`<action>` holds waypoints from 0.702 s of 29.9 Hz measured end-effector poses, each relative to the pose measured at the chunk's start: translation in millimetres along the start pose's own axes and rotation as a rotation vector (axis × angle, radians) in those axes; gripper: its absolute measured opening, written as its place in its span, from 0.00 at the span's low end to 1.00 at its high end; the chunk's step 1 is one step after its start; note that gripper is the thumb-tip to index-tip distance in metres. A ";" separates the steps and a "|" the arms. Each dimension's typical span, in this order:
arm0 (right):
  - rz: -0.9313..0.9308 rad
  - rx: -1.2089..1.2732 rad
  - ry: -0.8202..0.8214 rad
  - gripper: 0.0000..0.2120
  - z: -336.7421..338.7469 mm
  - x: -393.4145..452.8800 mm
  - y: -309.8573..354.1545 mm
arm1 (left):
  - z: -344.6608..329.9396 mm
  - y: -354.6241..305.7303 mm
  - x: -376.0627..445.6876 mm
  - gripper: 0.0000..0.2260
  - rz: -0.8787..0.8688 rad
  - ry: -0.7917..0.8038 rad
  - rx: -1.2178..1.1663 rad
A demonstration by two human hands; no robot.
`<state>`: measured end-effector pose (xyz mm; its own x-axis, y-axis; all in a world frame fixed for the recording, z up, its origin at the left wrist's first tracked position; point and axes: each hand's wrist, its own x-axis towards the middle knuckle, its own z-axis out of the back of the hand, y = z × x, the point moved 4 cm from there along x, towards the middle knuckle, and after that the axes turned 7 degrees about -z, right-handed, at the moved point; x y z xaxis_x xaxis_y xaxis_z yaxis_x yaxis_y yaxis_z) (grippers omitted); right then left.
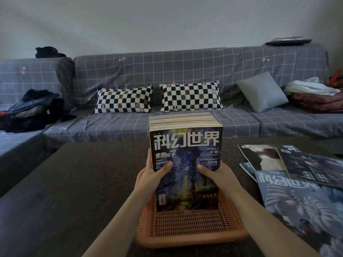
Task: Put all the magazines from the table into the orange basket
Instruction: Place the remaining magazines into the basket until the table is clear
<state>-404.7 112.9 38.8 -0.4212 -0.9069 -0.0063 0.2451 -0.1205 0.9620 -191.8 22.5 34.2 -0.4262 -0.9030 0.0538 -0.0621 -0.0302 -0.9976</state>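
From the head camera, both forearms reach forward over the near edge of the dark table (74, 182). The left hand (152, 178) grips the left side of a thick stack of magazines (185, 164), its thumb pressed on the front cover and its fingers wrapped behind the stack. The right hand (217, 175) grips the right side the same way, thumb on the cover, fingers hidden behind. The stack stands upright on its lower edge inside the orange basket (187, 221), cover facing the camera, with the many page edges showing along the top. Whether the lower edge rests on the basket floor or hangs just above it cannot be told. The basket sits on the table right in front of the person, between the two forearms, and the stack fills its far half.

To the right on the table lie loose magazines (297, 184), several overlapping and fanned out flat, well apart from the basket and near the right forearm.

Beyond the table runs a grey checked sofa (185, 67). On it lean two black-and-white checkered pillows (124, 99), a plain grey cushion (263, 91), dark clothes (35, 108) at the left and folded cloths (313, 91) at the right.
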 end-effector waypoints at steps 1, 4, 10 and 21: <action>-0.002 -0.020 -0.012 0.27 0.4 -1.2 1.4 | -0.3 0.2 -0.5 0.54 0.004 -0.002 0.001; -0.023 -0.048 -0.043 0.23 2.0 -3.0 2.0 | -0.4 -0.1 -3.9 0.53 0.018 0.005 -0.009; -0.032 -0.062 -0.026 0.26 2.5 -10.7 1.6 | -2.6 -13.5 -25.7 0.47 -0.017 0.006 0.203; -0.066 -0.149 -0.079 0.33 10.7 -72.7 1.0 | -6.6 -12.9 -93.3 0.24 -0.040 -0.404 0.437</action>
<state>-383.2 183.0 43.2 -0.5067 -0.8612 -0.0406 0.3386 -0.2421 0.9093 -157.2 109.9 42.3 -0.0484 -0.9866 0.1561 0.3429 -0.1632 -0.9251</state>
